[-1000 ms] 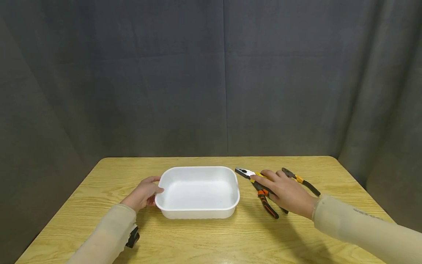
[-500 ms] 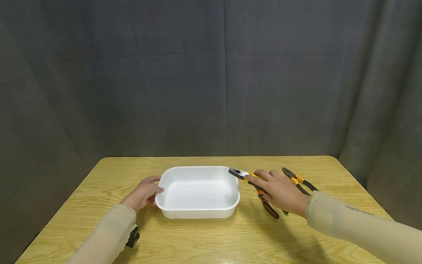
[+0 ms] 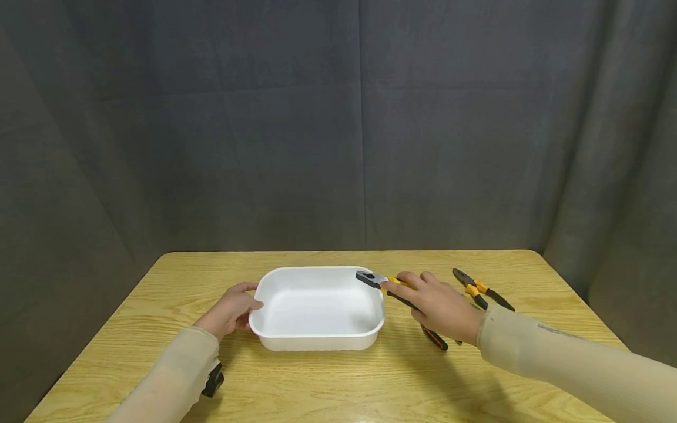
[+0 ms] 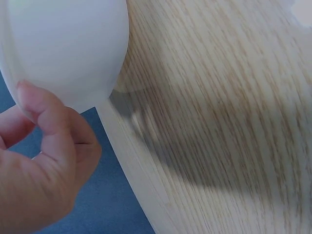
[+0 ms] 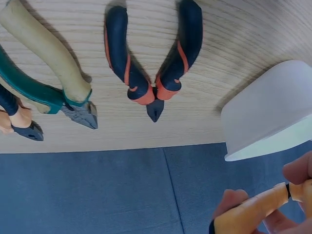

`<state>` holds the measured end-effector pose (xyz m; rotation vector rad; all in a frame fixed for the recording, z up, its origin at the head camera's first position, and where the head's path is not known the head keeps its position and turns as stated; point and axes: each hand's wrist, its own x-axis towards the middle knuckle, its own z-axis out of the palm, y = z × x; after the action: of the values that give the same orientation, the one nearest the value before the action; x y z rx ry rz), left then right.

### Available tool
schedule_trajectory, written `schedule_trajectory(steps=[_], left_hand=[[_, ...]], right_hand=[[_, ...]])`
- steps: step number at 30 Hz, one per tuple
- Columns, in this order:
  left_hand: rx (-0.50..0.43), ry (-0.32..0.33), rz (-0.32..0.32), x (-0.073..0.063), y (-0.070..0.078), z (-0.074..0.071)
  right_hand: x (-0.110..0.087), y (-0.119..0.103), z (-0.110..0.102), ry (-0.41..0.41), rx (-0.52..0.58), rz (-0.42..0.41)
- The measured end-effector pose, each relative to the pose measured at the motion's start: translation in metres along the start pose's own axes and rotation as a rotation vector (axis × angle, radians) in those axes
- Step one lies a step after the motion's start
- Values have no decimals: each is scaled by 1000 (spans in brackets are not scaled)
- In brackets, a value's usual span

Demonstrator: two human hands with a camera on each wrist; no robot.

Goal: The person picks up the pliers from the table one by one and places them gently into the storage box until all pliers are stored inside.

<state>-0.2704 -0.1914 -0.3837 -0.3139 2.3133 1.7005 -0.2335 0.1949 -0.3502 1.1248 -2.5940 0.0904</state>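
A white plastic tub (image 3: 317, 343) stands mid-table. At its left end my left hand (image 3: 230, 311) grips the rim, the thumb over the edge and fingers outside; the left wrist view shows the same pinch on the tub wall (image 4: 68, 48). My right hand (image 3: 444, 302) holds combination pliers (image 3: 372, 278), fingers wrapped round the handles. Their silver-and-black nose points left and overlaps the tub's right rim in the head view. The right wrist view shows a yellow handle (image 5: 253, 209) between thumb and fingers; the nose lies outside that view.
Orange-and-black pliers (image 5: 168, 92) lie on the table beneath my right hand, beside green-and-cream pliers (image 5: 73, 87). Further right are pliers with yellow-and-black handles (image 3: 476, 288). A dark curtain (image 3: 338, 147) hangs behind the wooden table (image 3: 317, 388).
My right hand has moved left with the combination pliers, lifting them off the other tools, and their nose now overlaps the tub's right end. The left hand and tub have not moved.
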Motion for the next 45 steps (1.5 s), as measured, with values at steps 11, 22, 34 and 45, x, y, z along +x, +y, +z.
schedule_trajectory(steps=[11,22,34,45], left_hand=[[-1,2,0,-1,1,1],[5,-5,7,0,0,0],[12,-9,11,-1,1,-2],[15,-1,6,-1,1,-2]], right_hand=[[8,-6,3,-27,11,-8],[19,-15,4,-22,17,-45],[32,-28,10,-11,-47,-78],[40,-33,13,4,-63,-105]])
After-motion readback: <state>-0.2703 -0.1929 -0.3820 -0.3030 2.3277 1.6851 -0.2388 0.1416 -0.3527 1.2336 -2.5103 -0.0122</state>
